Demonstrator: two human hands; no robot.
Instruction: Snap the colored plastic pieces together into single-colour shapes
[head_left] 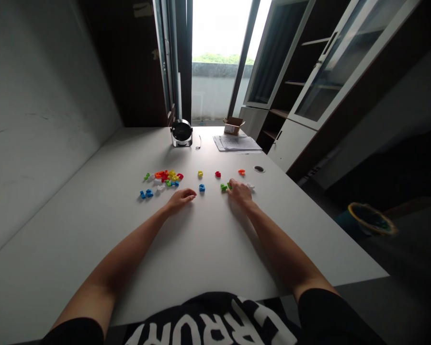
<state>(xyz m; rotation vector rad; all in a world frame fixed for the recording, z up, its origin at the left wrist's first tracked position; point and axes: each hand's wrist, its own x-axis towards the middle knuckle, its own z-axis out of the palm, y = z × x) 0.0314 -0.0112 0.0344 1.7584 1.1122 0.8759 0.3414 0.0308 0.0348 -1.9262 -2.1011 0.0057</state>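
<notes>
My right hand is closed in a pinch on a small green plastic piece. Another green piece lies just left of it, and a white piece shows partly behind the hand. My left hand rests on the table with its fingers curled together; whether anything is inside them is hidden. Right of its fingertips stands a blue piece. Farther back sit a yellow piece, a red piece and an orange piece, spaced apart.
A mixed pile of coloured pieces lies beyond my left hand, with blue pieces at its near left. Toward the back are a round black device on a stand, papers, a small cardboard box and a cable hole.
</notes>
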